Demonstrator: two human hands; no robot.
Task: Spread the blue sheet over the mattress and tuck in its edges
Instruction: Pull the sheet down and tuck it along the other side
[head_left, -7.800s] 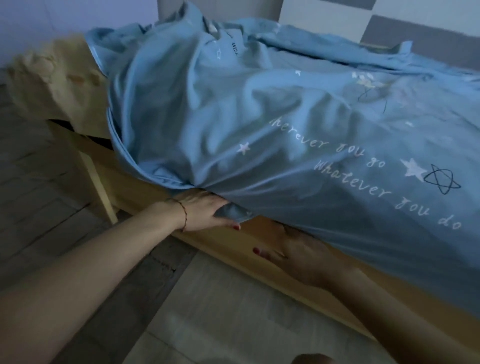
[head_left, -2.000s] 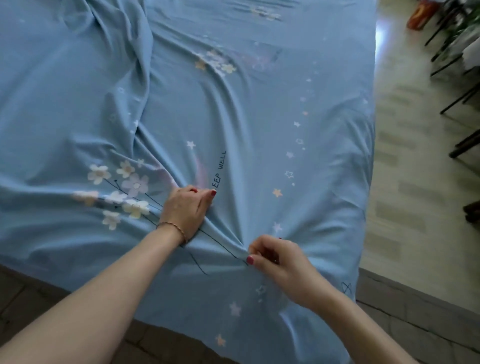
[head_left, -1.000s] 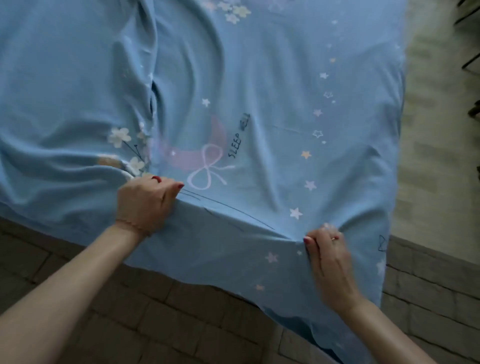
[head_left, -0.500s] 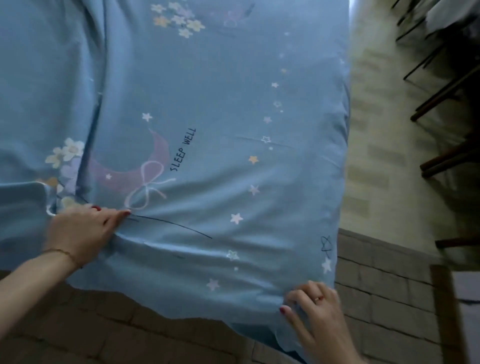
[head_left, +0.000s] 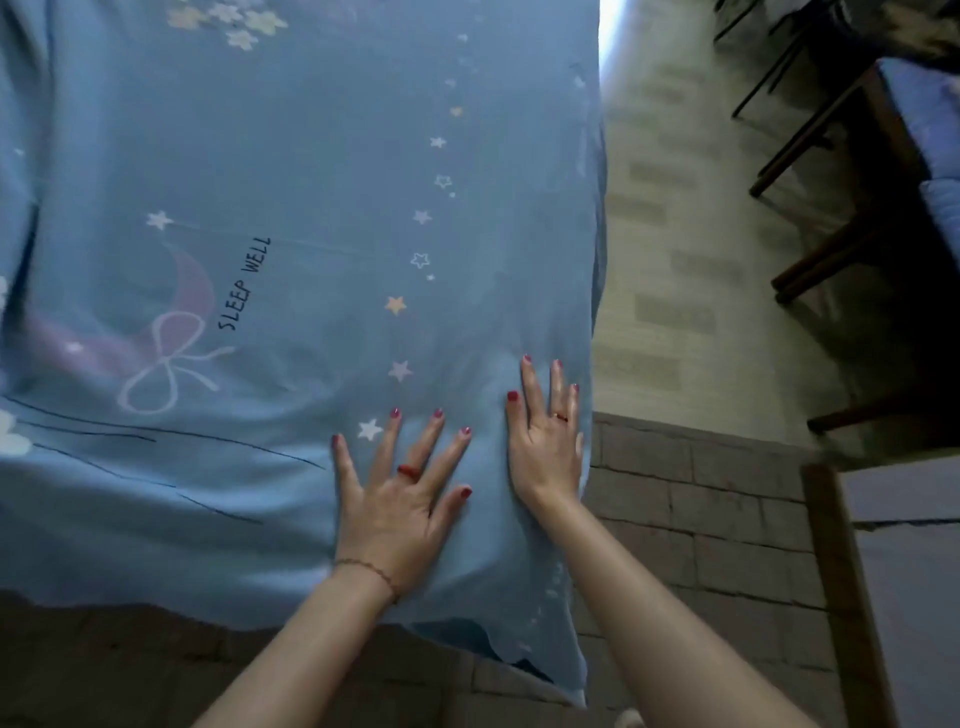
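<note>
Hands (head_left: 467, 478) flat on sheet (head_left: 291, 156).

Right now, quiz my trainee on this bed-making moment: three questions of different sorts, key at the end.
1. True or false: the left hand lies flat on the blue sheet with fingers spread.
2. Which hand is nearer the sheet's right edge? A) left hand B) right hand C) neither touches the sheet
3. Fill in: the words printed beside the pink moon read "SLEEP ____".

Key:
1. True; it grips nothing.
2. B; it lies flat by the corner.
3. WELL.
</note>
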